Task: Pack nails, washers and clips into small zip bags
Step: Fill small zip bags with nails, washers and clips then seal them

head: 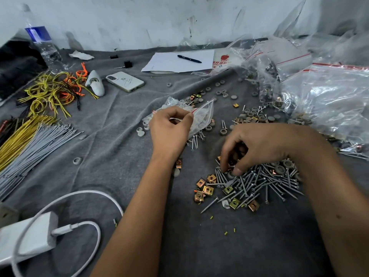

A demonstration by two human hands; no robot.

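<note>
Head view, looking down, close above hands [209, 144]

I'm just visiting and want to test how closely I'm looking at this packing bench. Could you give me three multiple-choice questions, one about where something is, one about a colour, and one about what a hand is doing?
1. Where does the black pen lie?
A. on the white paper
B. on the phone
C. in the nail pile

2. What colour is the seal strip on the small zip bag?
A. blue
B. red
C. green

3. What is the left hand doing?
A. lying flat on the cloth
B. holding the water bottle
C. pinching the small zip bag

Answers: 1 A, the pen rests on the white paper at the back. 2 B, a red line runs along the bag's mouth. 3 C, thumb and fingers pinch the bag's top.
</note>
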